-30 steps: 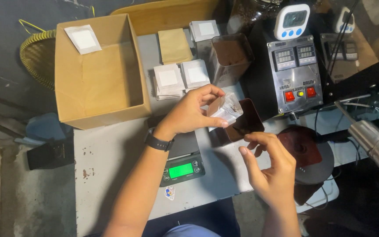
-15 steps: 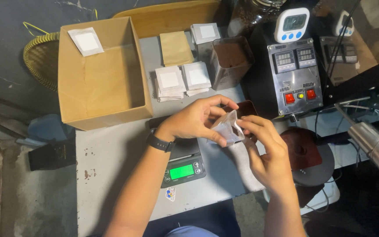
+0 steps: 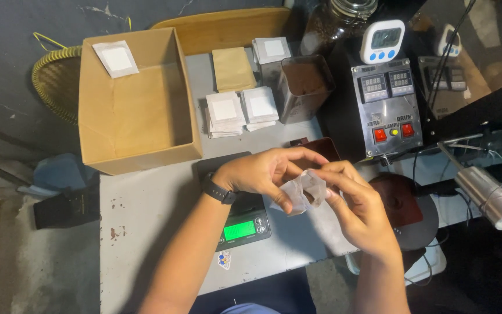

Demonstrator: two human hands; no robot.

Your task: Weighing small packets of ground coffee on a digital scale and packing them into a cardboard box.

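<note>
Your left hand (image 3: 262,174) and right hand (image 3: 352,200) both pinch the small white sachet (image 3: 302,192) at frame centre, fingers closed on its edges, spreading the mouth, just right of the scale (image 3: 242,224)

Open brown carton (image 3: 137,107) stands at table's far left, a white sachet (image 3: 115,58) on its flap. White sachet stacks (image 3: 241,110) lie beside it, a tan envelope (image 3: 233,68) behind. Scale screen (image 3: 239,230) glows green. White timer (image 3: 382,40) tops the grey control box (image 3: 387,104).
</note>
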